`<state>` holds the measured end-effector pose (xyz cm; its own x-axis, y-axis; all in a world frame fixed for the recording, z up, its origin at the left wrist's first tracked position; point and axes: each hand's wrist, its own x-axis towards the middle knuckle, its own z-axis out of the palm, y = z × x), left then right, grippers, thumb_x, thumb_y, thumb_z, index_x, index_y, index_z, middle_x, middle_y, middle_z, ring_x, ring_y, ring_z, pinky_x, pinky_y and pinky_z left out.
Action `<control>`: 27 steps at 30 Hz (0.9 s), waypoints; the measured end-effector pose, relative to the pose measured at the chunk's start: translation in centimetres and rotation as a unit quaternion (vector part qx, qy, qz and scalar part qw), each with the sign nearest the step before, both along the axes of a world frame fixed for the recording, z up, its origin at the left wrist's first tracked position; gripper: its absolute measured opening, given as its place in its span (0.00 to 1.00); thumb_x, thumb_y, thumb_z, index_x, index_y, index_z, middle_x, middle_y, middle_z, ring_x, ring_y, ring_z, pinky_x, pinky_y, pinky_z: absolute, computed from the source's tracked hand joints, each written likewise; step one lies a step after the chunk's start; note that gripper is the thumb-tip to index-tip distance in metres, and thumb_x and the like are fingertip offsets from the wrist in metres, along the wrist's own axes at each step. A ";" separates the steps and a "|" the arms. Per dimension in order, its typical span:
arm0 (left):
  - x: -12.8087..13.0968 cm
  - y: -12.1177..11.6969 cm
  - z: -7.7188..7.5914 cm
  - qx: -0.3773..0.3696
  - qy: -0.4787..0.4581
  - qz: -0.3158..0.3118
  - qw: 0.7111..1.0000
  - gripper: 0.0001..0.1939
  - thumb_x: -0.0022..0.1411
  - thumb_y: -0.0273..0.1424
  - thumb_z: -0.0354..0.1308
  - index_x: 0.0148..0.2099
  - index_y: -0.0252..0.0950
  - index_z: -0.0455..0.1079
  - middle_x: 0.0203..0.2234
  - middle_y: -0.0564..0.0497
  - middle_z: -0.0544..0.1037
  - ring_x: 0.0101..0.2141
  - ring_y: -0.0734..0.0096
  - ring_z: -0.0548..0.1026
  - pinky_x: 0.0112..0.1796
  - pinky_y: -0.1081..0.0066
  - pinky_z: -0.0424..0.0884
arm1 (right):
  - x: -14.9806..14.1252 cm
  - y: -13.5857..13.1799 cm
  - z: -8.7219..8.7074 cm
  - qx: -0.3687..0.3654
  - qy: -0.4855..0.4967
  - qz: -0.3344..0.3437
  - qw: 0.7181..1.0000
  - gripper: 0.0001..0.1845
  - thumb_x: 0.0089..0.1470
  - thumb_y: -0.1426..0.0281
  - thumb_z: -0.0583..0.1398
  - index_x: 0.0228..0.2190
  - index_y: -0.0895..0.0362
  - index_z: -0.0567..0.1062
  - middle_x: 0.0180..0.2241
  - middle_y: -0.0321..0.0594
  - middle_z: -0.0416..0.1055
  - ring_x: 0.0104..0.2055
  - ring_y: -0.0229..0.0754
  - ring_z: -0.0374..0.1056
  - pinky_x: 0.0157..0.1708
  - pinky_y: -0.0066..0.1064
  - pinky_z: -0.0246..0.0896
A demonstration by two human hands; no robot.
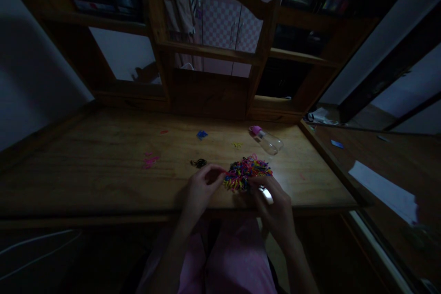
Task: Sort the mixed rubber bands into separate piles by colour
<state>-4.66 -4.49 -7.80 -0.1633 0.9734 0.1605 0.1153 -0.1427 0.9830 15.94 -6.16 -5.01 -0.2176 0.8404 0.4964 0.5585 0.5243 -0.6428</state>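
The mixed pile of colored bands (pixel 248 172) lies near the desk's front edge, its long axis running roughly left to right. Your left hand (pixel 203 187) pinches something red at the pile's left end, thumb and forefinger meeting. Your right hand (pixel 274 197) touches the near right side, fingers curled; its fingertips blend into the bands, so whether they grip any can't be told.
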 end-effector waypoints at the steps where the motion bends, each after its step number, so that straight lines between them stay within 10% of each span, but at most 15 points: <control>1: 0.0 0.0 0.0 -0.003 -0.014 -0.001 1.000 0.08 0.58 0.36 0.61 0.37 0.37 0.73 0.35 0.49 0.80 0.38 0.66 0.79 0.42 0.70 0.73 | -0.2 0.1 0.0 0.005 -0.003 0.002 1.000 0.08 0.61 0.73 0.56 0.40 0.52 0.73 0.38 0.43 0.74 0.42 0.47 0.69 0.42 0.38 0.64; 12: -0.4 0.0 0.3 -0.056 -0.086 0.030 0.994 0.11 0.50 0.37 0.68 0.32 0.35 0.73 0.25 0.53 0.79 0.25 0.72 0.75 0.24 0.76 0.69 | -1.2 1.1 -0.2 0.013 -0.011 0.019 1.000 0.08 0.61 0.75 0.56 0.39 0.53 0.74 0.38 0.42 0.74 0.42 0.46 0.69 0.42 0.37 0.63; 27: -0.1 0.5 0.2 -0.029 -0.073 0.061 0.995 0.14 0.48 0.37 0.69 0.31 0.35 0.71 0.24 0.54 0.76 0.26 0.73 0.75 0.27 0.77 0.69 | -3.6 4.8 0.2 0.077 -0.092 0.056 0.991 0.11 0.57 0.77 0.60 0.41 0.53 0.77 0.46 0.45 0.72 0.52 0.49 0.66 0.55 0.47 0.60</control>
